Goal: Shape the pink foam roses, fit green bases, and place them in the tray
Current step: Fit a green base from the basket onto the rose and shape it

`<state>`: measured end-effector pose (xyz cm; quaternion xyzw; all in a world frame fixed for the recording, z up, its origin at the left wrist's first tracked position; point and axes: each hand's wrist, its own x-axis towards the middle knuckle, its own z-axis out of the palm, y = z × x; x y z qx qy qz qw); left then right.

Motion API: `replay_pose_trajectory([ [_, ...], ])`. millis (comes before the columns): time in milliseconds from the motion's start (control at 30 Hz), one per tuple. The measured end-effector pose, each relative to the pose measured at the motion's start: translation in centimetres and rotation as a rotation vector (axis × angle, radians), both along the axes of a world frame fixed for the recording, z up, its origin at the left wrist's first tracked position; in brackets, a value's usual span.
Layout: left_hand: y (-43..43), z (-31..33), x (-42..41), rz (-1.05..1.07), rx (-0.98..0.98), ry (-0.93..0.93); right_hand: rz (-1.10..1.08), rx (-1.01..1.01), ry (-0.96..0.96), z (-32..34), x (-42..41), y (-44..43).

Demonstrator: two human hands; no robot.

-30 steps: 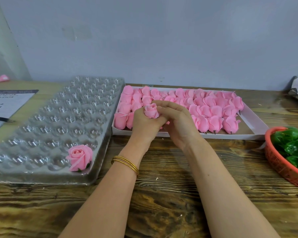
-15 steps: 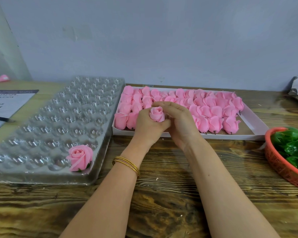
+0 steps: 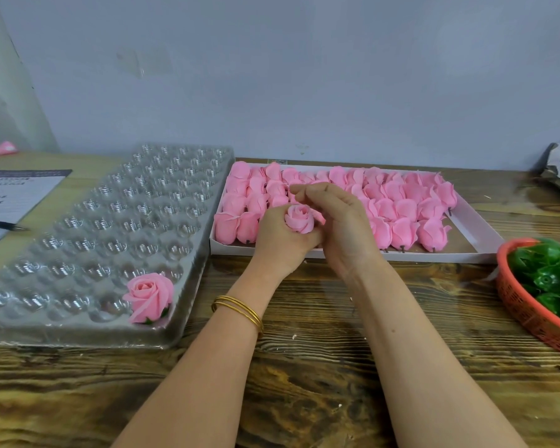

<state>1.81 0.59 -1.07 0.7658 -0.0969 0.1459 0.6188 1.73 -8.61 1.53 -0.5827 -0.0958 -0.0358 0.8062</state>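
Though the tray (image 3: 78, 337) at lower left holds one finished rose (image 3: 149, 295), the left hand (image 3: 280, 245) grips a bud (image 3: 299, 218) bloom-up at centre. The right hand (image 3: 345, 227) curls beside it, its hold unclear, nearer the green bases (image 3: 543, 276) at right.

Head camera looks down, close, forward

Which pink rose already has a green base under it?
The rose seated alone in the clear tray, at its near right corner: green shows beneath its open petals. The buds in the white box show no green.
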Motion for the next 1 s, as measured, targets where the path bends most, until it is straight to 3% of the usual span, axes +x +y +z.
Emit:
replay_pose_trajectory([
  [433,-0.35,0.01,0.18,0.037,0.083,0.053,0.03,-0.22,-0.064,-0.51,0.1,0.2],
  [833,0.29,-0.21,0.41,0.083,-0.113,0.042,0.007,-0.205,0.007,-0.62,0.34,0.01],
  [1000,0.6,0.34,0.43,0.074,-0.303,0.1,0.001,-0.042,0.138,-0.63,0.43,0.01],
])
